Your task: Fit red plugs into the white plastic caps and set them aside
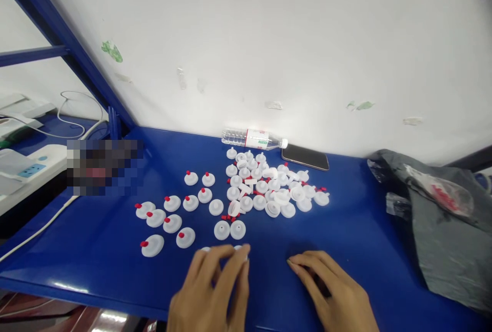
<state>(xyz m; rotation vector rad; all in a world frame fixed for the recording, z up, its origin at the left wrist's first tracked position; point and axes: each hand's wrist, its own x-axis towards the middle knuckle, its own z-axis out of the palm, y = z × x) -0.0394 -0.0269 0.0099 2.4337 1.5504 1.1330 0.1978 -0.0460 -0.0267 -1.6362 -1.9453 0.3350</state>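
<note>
My left hand (211, 286) is at the front of the blue table, fingers bent and closed around a white plastic disc, of which only slivers of the rim show. Another white disc edge (205, 248) peeks out behind its knuckles. To the right, my right hand (332, 283) is closed, thumb and forefinger tips pinched together; anything between them is too small or hidden. Just beyond my left hand lie two white discs without caps (229, 230). Farther left are several white discs with red caps (172, 223) on their stems. A heap of white discs (265, 188) mixed with small red caps (229, 218) covers the middle.
A clear water bottle (253, 139) lies against the white wall, beside a dark phone (305, 157). A grey plastic bag (449, 234) with a clear packet of red pieces (446, 196) lies right. A power strip (42, 163), cable and blue frame post (73, 40) stand left.
</note>
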